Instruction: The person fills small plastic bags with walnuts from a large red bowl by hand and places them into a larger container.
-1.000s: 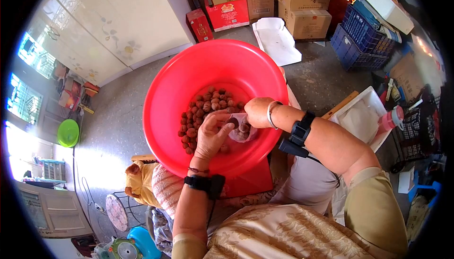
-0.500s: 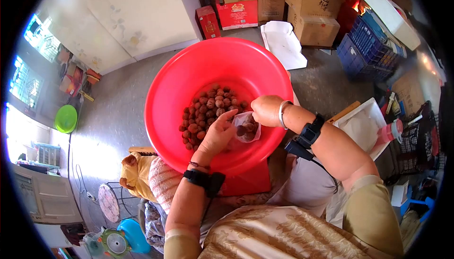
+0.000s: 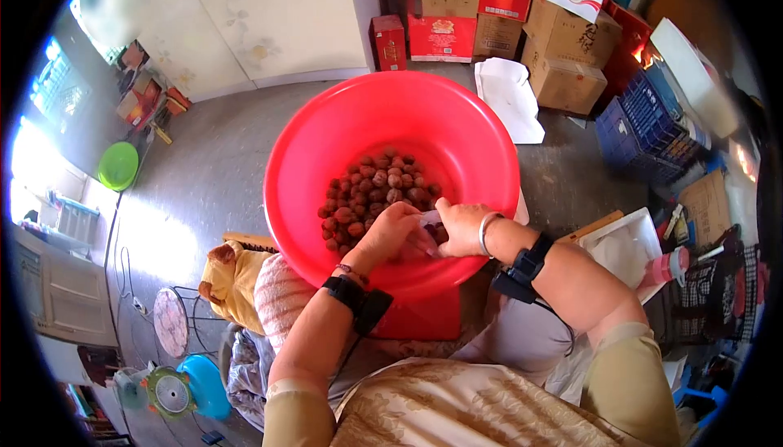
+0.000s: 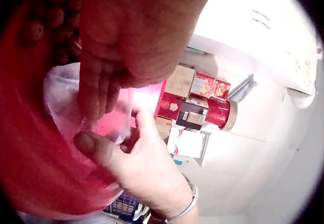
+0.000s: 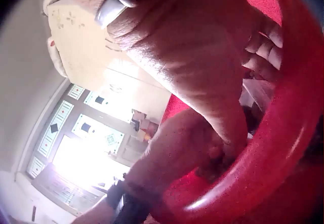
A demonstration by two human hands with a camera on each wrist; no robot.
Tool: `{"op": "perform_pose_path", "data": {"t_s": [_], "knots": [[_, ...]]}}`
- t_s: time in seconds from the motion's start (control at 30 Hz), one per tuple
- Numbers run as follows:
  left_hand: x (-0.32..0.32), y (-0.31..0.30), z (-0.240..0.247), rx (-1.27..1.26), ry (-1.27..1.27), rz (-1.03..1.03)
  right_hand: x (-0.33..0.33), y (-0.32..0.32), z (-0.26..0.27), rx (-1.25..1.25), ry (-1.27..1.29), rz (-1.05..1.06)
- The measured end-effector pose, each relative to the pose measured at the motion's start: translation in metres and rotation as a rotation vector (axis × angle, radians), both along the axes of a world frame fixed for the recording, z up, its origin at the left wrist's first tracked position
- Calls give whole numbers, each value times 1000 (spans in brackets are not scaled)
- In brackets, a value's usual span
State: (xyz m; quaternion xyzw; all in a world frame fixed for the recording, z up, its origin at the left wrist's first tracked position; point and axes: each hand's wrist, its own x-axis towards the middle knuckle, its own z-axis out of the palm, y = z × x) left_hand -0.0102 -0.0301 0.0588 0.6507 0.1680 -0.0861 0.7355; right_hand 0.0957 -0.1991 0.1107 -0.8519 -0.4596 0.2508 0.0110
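A translucent plastic bag (image 4: 62,90) is between my two hands, over the near right part of a big red basin (image 3: 326,125). My left hand (image 3: 390,233) bends its fingers down onto the bag's edge, thumb turned in toward them. From the other side my right hand (image 3: 466,231), with a silvery bangle at its wrist, grips the bag, thumb and forefinger apart along its side in the left wrist view. The hands hide much of the bag. Brown walnuts (image 3: 359,198) lie heaped on the basin floor just beyond my left hand.
Cardboard cartons (image 3: 571,39) and red boxes (image 3: 443,37) stand beyond the basin, with a white foam tray (image 3: 507,96) on the floor. Blue crates (image 3: 644,125) are at the right, near a white box (image 3: 640,239). A round stool (image 3: 171,320) stands at left.
My left hand, earlier above the bag with its forefinger stretched out, has come down to the bag's edge beside my right hand. The walnuts in the bag are now mostly hidden. The head view has shifted.
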Motion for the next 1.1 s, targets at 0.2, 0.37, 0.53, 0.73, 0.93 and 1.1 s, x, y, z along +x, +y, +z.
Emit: {"op": "perform_pose_path", "data": {"t_s": [0.2, 0.37, 0.53, 0.73, 0.93, 1.1], "knots": [[-1, 6, -10, -7, -13, 40, -16, 11, -16, 10, -32, -9], [-1, 16, -25, 69, -133, 152, 12, 6, -3, 234, 63, -25], [1, 15, -33, 392, -147, 128, 33, 3, -8, 220, -10, -44], [-6, 4, -35, 667, -464, 57, 38, 2, -19, 278, 76, -40], [0, 9, -41, 699, -286, 44, 24, 2, -6, 234, 121, -113], [-3, 6, -31, 631, -221, 36, 6, 7, -15, -74, -48, -12]]}}
